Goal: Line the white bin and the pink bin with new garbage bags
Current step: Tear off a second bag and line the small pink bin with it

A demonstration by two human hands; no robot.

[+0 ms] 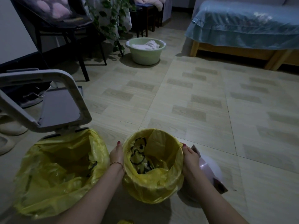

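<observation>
A yellow garbage bag with a black cartoon print is folded over the rim of a small round bin, hiding the bin's wall completely. My left hand holds the bag at the bin's left side, thumb up by the rim. On the right rim, my right hand pinches the bag's edge, thumb on top. To the left stands the white bin, its lid raised, and another yellow bag is draped over its opening.
A pink swing lid lies on the floor just right of the round bin. Slippers sit at the far left. A green basin with cloth, a dark chair and a bed stand farther back. A yellow scrap lies at the bottom edge.
</observation>
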